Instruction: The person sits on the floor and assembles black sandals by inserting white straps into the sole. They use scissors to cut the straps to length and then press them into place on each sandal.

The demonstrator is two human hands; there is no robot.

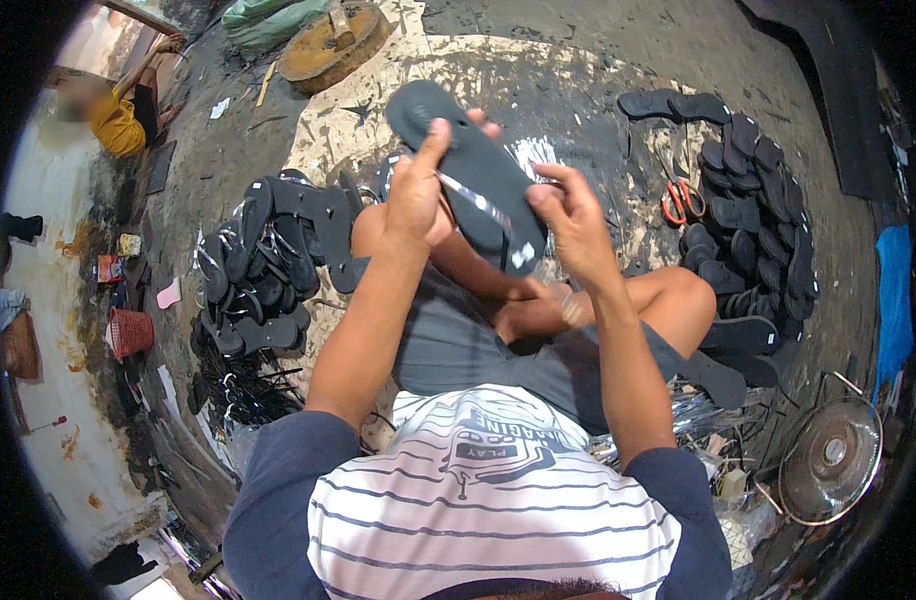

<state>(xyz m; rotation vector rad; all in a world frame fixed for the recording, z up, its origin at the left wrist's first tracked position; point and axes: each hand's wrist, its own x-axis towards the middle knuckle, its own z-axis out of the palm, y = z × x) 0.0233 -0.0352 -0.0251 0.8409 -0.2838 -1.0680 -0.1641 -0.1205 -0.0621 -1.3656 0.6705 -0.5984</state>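
Observation:
I sit cross-legged on the floor and hold up a black flip-flop sole in front of me. My left hand grips its left edge, with the thumb pointing up along the sole. A shiny silver-and-black strap runs across the sole. My right hand pinches the sole's lower right end where the strap meets it.
A heap of finished black flip-flops lies on my left. Rows of bare black soles lie on my right, with orange-handled scissors beside them. A small fan stands at lower right. A person in yellow sits far left.

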